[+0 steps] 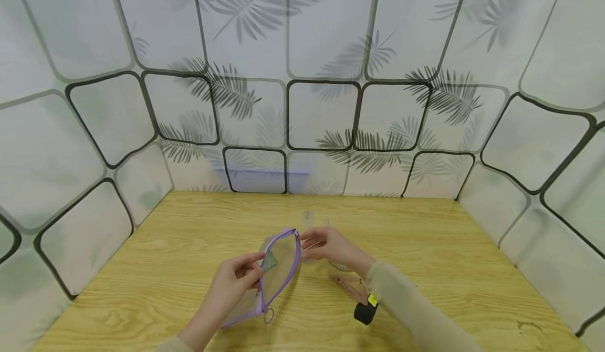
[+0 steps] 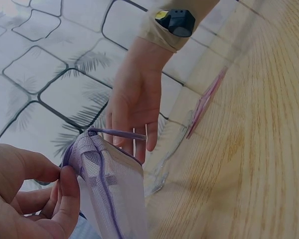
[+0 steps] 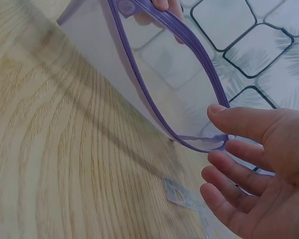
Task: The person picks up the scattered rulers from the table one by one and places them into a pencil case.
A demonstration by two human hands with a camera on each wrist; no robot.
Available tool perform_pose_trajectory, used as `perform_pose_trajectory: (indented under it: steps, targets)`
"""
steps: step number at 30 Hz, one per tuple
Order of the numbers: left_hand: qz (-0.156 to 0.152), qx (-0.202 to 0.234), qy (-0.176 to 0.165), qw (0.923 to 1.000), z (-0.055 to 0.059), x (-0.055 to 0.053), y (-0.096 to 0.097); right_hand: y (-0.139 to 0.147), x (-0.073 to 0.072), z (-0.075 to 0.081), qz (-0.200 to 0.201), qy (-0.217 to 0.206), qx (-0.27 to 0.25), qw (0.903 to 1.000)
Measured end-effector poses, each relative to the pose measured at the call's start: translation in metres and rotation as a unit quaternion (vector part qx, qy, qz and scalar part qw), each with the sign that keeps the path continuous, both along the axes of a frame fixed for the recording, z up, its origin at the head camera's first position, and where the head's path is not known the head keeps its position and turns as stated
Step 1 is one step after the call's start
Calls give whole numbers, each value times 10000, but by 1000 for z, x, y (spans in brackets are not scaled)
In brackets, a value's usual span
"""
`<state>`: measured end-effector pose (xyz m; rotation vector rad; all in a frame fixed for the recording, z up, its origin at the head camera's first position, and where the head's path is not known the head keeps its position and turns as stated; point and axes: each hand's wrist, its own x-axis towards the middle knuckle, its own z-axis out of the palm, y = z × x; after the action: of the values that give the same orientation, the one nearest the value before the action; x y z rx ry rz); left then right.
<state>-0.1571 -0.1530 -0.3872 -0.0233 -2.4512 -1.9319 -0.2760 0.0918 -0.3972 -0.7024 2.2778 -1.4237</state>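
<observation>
Your left hand (image 1: 230, 279) pinched the purple-rimmed pouch (image 1: 282, 278), mouth gaping; your right hand (image 1: 333, 245), fingers loosely spread, was beside its far end above the worktop (image 1: 189, 236).

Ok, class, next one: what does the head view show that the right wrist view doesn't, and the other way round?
Only head: the pink piece, the black device at the right cuff, and the green piece in the pouch.

Only right wrist: the hole in the clear ruler and the right hand turned palm to camera.

Both: the pouch, right hand, left hand (just part in right wrist), clear ruler, table and patterned wall.
</observation>
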Motion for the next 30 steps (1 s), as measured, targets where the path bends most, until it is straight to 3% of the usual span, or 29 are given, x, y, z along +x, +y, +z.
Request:
perform_pose_trajectory:
  steps: [9,30]
  targets:
    - [0,2,-32,10000,1,0,0,13,-2,-2,25,358,173,9992]
    - [-43,-44,24,10000,0,1,2,47,3,-19,-297,427,309,9982]
